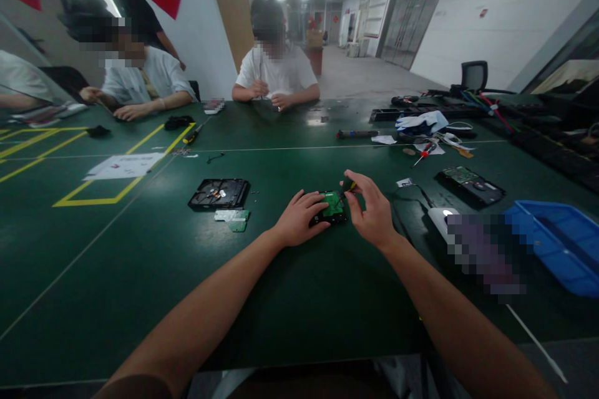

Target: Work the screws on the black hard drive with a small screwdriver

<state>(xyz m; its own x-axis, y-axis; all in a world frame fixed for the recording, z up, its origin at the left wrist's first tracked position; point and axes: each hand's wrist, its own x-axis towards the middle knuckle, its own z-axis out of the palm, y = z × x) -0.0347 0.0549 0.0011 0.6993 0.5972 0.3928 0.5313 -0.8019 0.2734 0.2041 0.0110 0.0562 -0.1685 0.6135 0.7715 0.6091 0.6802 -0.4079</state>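
A hard drive [333,207] with its green circuit board facing up lies on the table in front of me. Across its left side lies my left hand [299,219], fingers over the top and thumb along the near edge, holding it. My right hand [373,211] pinches a screwdriver [347,184] with a dark and yellow handle, upright over the drive's right end; its tip is too small to make out. Left of these sit an opened hard drive casing [219,193] and a detached circuit board [233,219], with tiny screws [255,192] beside the casing.
Another hard drive [470,186], a blue bin [556,243] and a white device [442,221] with a cable are at right. Farther back lie a red screwdriver [425,153] and gloves [421,121]. A paper sheet [120,166] lies left. A co-worker [276,72] sits opposite.
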